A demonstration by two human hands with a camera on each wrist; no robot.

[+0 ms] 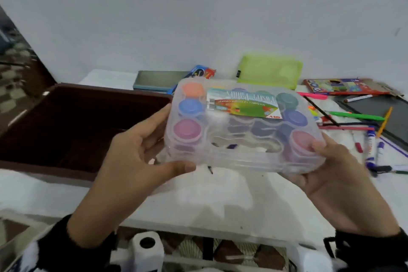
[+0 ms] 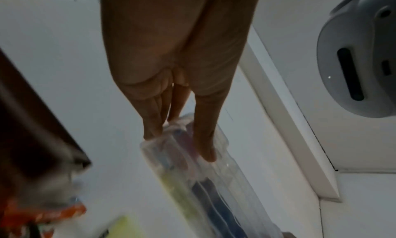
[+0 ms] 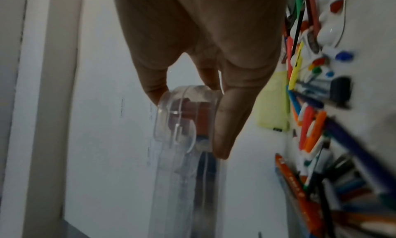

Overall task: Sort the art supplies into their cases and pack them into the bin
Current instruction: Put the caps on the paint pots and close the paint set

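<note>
I have the paint case [image 1: 244,126] held up off the bench [image 1: 198,201] between both hands, at about the middle of the view. My left hand [image 1: 136,157] has its grip on the case's left end, thumb along the near edge and fingers behind it. My right hand [image 1: 337,174] has its grip on the right end, thumb on the lid over a red pot. The case is shut, as far as I can tell, with the coloured pots lined up inside and the label facing away from me, so I judge the paints sorted and this case ready to pack.

Just left of the case sits the bin [image 1: 72,126], dark brown and open; I see nothing in it, so packing has barely begun. A lot is left. To my right the pens [image 1: 355,116] lie loose and crossing one another beside a dark slate [image 1: 375,115]. Farther back are a box of pencils [image 1: 344,86], a green pouch [image 1: 270,70] lying flat, a grey case [image 1: 159,80] and a small blue packet [image 1: 201,73], none of them in the bin.

The bench is white and covered with pale cloth or paper. It stands against a plain white wall [image 1: 198,6]. A patterned floor [image 1: 15,59] shows at the far left.
</note>
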